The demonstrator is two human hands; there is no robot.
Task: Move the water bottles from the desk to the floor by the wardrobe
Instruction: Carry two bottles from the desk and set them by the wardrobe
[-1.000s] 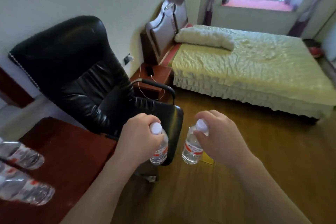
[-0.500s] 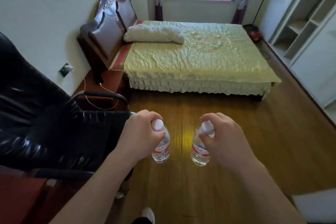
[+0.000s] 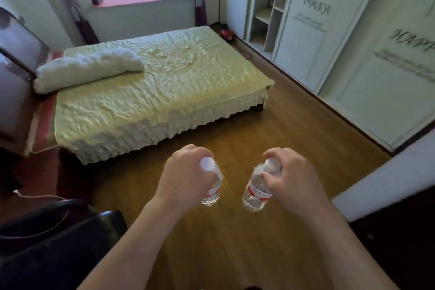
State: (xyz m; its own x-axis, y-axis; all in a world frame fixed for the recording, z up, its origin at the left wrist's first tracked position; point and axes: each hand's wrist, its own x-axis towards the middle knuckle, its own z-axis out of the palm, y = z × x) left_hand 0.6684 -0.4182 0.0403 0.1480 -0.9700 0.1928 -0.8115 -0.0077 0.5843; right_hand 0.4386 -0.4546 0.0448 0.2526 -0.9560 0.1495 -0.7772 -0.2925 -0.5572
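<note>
I carry two small clear water bottles with white caps and red-and-white labels, both hanging upright above the wooden floor (image 3: 235, 242). My left hand (image 3: 186, 179) grips the neck of the left bottle (image 3: 213, 192). My right hand (image 3: 290, 179) grips the neck of the right bottle (image 3: 256, 192). The white wardrobe (image 3: 367, 54) with printed doors and open shelves lines the right wall, ahead and to the right of my hands. The desk is out of view.
A bed with a yellow-green cover (image 3: 153, 87) fills the left middle, a white pillow (image 3: 87, 68) on it. The black office chair (image 3: 54, 242) is at bottom left. A white panel (image 3: 381, 179) and a dark surface (image 3: 400, 242) stand at the right.
My view has swung right: the desk and most of the chair left the frame, and the wardrobe came into full view. Both hands still hold their bottles the same way.
</note>
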